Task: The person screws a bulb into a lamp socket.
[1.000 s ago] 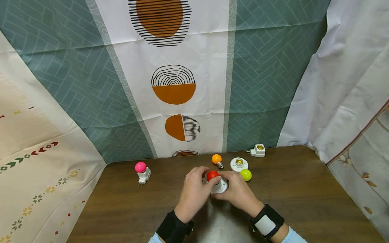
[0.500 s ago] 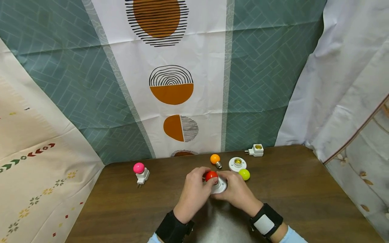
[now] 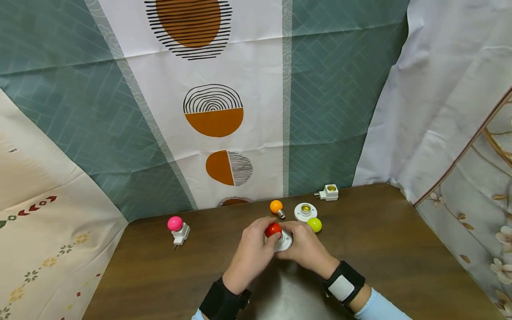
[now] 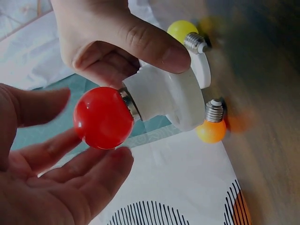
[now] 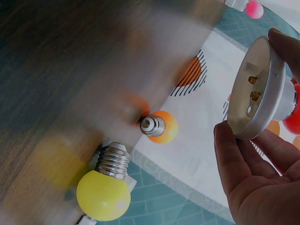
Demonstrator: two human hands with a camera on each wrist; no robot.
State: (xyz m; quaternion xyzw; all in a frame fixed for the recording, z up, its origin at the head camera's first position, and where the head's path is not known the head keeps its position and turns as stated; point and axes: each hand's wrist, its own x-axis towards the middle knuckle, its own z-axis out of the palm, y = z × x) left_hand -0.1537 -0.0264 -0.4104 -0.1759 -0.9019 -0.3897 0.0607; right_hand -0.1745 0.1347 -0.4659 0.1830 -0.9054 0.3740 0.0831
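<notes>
In the head view my right hand (image 3: 306, 249) holds a round white lamp holder (image 3: 285, 241) above the table. A red bulb (image 4: 103, 118) sits in its socket, a little of the metal base showing. My left hand (image 3: 253, 250) is around the red bulb; in the left wrist view its thumb (image 4: 44, 107) stands off the glass and the fingers lie loosely under and beside it. In the right wrist view, thumb and fingers pinch the holder's rim, and its hollow underside with brass contacts faces that camera.
An orange bulb (image 3: 276, 206), a second round lamp holder (image 3: 306, 210) and a yellow-green bulb (image 3: 314, 225) lie just beyond my hands. Farther right is a white plug-in socket (image 3: 330, 192). A pink bulb in a plug-in socket (image 3: 181, 233) lies left on the wooden table (image 3: 152, 280).
The head view has turned slightly right, so everything sits farther left. My hands keep their places around the red bulb and lamp holder, the left fingers shifting only a little.
</notes>
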